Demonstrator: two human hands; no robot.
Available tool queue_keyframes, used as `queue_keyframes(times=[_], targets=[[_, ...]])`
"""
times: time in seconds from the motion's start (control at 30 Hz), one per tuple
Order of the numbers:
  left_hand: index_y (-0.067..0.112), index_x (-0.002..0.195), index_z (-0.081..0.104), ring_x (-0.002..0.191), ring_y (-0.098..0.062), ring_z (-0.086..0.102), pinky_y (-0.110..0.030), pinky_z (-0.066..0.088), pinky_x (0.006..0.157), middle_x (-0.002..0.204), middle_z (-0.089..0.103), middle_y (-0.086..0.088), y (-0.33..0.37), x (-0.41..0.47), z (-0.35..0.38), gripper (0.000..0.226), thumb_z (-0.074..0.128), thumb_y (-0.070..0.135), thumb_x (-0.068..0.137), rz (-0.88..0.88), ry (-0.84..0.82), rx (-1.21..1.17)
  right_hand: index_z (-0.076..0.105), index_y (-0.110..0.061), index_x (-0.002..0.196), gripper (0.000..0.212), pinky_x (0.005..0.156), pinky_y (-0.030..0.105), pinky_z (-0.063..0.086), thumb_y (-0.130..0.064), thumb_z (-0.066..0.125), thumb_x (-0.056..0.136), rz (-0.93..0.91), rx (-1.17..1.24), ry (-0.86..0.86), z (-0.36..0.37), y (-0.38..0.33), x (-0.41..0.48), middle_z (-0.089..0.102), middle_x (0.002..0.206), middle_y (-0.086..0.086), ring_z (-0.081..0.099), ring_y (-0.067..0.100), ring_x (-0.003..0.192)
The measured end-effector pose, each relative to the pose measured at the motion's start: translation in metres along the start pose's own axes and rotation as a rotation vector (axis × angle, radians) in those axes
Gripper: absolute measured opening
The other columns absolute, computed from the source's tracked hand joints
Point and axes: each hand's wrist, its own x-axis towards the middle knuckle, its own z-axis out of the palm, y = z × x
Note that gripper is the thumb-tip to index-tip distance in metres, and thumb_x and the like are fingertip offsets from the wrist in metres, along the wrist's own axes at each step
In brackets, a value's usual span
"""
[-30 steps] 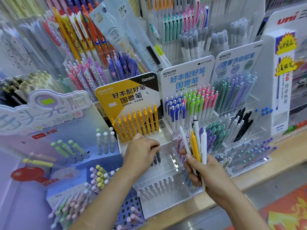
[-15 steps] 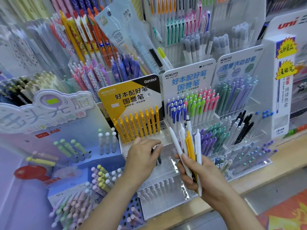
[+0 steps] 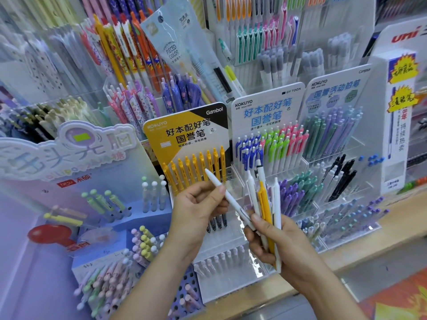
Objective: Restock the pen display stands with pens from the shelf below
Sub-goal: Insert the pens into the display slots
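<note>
Crowded pen racks [image 3: 265, 31] filled the frame. At centre, the left hand [image 3: 196, 209] pinched a white pen [image 3: 227, 197] between thumb and fingers; just right, the right hand [image 3: 277, 245] gripped a bundle of pens [image 3: 265, 204], white and yellow, before the yellow display stand [image 3: 184, 132].

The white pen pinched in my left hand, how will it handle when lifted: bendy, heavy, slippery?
Probably stiff: the white pen runs straight though the left hand pinches only its upper part. Likely light: the right hand holds a whole bunch of pens. Its smooth barrel could slip or roll.
</note>
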Motion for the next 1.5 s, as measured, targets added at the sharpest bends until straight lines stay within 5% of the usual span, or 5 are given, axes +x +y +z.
queue_keyframes(times=[0.3,0.57,0.83,1.13,1.5], targets=[[0.008,0.076,0.071,0.068,-0.024,0.068,-0.027,0.056,0.062,0.078,0.071,-0.018,0.0,-0.01,-0.018,0.016,0.071,-0.008,0.075,-0.076,-0.175,0.148,0.062,-0.009,0.082,0.02,0.038,0.018,0.025,-0.03,0.063,0.081,-0.169,0.15,0.174,-0.002,-0.009,0.005,0.045,0.059,0.005,0.035,0.011,0.046],[0.011,0.08,0.07,0.068,-0.018,0.067,-0.024,0.052,0.064,0.072,0.071,-0.009,0.003,-0.017,-0.001,0.019,0.079,0.018,0.065,-0.125,-0.34,0.315,0.062,-0.004,0.086,0.028,0.04,0.022,0.022,-0.03,0.066,0.078,-0.178,0.001,0.096,0.008,-0.007,0.011,0.034,0.052,0.002,0.028,0.012,0.045],[0.023,0.119,0.064,0.073,-0.02,0.067,-0.026,0.052,0.066,0.074,0.07,-0.005,0.001,-0.016,-0.002,0.045,0.073,0.007,0.078,-0.09,-0.315,0.279,0.055,-0.008,0.115,0.032,0.04,0.022,0.019,-0.026,0.057,0.089,-0.105,0.013,-0.012,0.002,-0.007,0.006,0.047,0.065,0.005,0.027,0.011,0.043],[0.008,0.101,0.055,0.055,-0.014,0.048,-0.022,0.037,0.048,0.076,0.047,-0.007,0.006,-0.003,0.013,0.02,0.043,-0.006,0.095,-0.089,-0.253,0.118,0.063,-0.009,0.102,0.022,0.041,0.021,0.025,-0.026,0.057,0.09,-0.052,0.032,-0.048,-0.012,-0.007,-0.01,0.049,0.067,0.008,0.036,0.012,0.044],[0.01,0.086,0.062,0.043,0.0,0.04,-0.01,0.034,0.045,0.052,0.048,0.016,0.004,-0.001,0.11,0.025,0.07,0.029,0.071,0.054,-0.322,0.203,0.058,-0.002,0.097,0.036,0.054,0.029,0.043,-0.036,0.064,0.089,-0.125,-0.068,0.013,-0.073,-0.039,-0.036,0.053,0.066,0.009,0.053,0.021,0.054]])
